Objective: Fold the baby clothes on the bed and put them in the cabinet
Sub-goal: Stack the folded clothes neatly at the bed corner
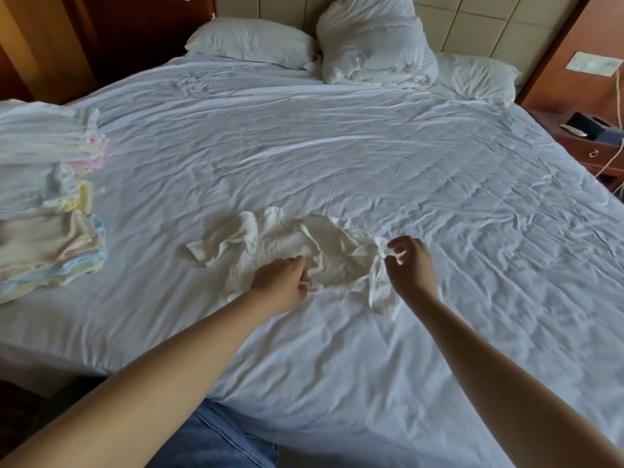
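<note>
A crumpled white baby garment (290,246) lies on the white bed sheet (337,157) near the front middle. My left hand (282,283) grips its near edge with curled fingers. My right hand (410,265) pinches a thin tie string at the garment's right end, slightly lifted. At the left edge of the bed sits a stack of folded pastel baby clothes (50,251), and behind it another pile of folded clothes (47,136). No cabinet is clearly in view.
Two pillows (250,42) and a bunched white duvet (374,45) lie at the headboard. A wooden nightstand (594,143) with small items and cables stands at the right. My jeans-clad leg (216,440) is at the bed's near edge.
</note>
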A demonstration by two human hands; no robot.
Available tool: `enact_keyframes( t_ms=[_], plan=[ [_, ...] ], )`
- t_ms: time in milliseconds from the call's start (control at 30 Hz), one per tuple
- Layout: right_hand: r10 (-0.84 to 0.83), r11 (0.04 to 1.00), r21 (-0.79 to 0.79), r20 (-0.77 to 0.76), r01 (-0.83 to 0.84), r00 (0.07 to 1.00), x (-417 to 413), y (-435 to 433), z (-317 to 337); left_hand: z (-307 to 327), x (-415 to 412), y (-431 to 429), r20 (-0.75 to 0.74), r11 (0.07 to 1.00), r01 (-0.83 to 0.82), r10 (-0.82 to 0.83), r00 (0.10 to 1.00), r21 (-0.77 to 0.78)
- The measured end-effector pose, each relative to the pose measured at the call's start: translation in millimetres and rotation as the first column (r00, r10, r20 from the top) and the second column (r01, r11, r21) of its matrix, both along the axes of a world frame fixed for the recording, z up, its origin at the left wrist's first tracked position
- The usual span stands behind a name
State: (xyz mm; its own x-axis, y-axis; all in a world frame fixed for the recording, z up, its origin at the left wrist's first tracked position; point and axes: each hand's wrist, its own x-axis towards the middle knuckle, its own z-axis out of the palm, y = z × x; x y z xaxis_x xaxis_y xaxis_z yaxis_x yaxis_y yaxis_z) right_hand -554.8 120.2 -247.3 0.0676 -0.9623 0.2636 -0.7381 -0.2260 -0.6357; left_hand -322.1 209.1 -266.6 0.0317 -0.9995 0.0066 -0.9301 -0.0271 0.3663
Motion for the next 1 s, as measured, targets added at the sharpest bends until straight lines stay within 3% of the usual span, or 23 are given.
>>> enact_keyframes(
  t_ms=[67,133,233,333,567,700,800,1000],
  plan=[
    [0.188,0.978,-0.075,-0.106,-0.197,0.976,9,12,-2,-1,0,2,0.016,0.999,0.042,-0.042,0.999,0.022],
    [0.356,0.934,0.083,-0.291,-0.347,0.888,17,25,-2,-2,2,4,0.029,0.997,0.065,-0.066,0.997,0.032],
    [0.460,0.888,0.268,-0.531,-0.373,0.712,20,35,-10,-6,3,2,0.076,0.996,0.092,-0.092,0.993,0.008],
    [0.448,0.892,0.216,-0.525,-0.396,0.724,15,38,-12,-10,3,1,0.114,0.996,0.091,-0.089,0.989,-0.009],
    [0.388,0.904,0.147,-0.677,-0.401,0.625,6,30,-10,-10,7,-1,0.062,0.998,0.057,-0.059,0.996,0.032],
    [0.364,0.905,0.087,-0.665,-0.416,0.652,4,29,-4,-3,5,1,0.023,0.995,0.051,-0.054,0.998,0.086],
    [0.468,0.863,0.137,-0.577,-0.486,0.669,-3,31,4,2,3,3,-0.008,0.993,0.026,-0.025,1.000,0.114],
    [0.582,0.806,0.367,-0.634,-0.464,0.510,-13,37,12,3,1,9,0.051,0.993,0.035,-0.041,0.998,0.115]
  ],
)
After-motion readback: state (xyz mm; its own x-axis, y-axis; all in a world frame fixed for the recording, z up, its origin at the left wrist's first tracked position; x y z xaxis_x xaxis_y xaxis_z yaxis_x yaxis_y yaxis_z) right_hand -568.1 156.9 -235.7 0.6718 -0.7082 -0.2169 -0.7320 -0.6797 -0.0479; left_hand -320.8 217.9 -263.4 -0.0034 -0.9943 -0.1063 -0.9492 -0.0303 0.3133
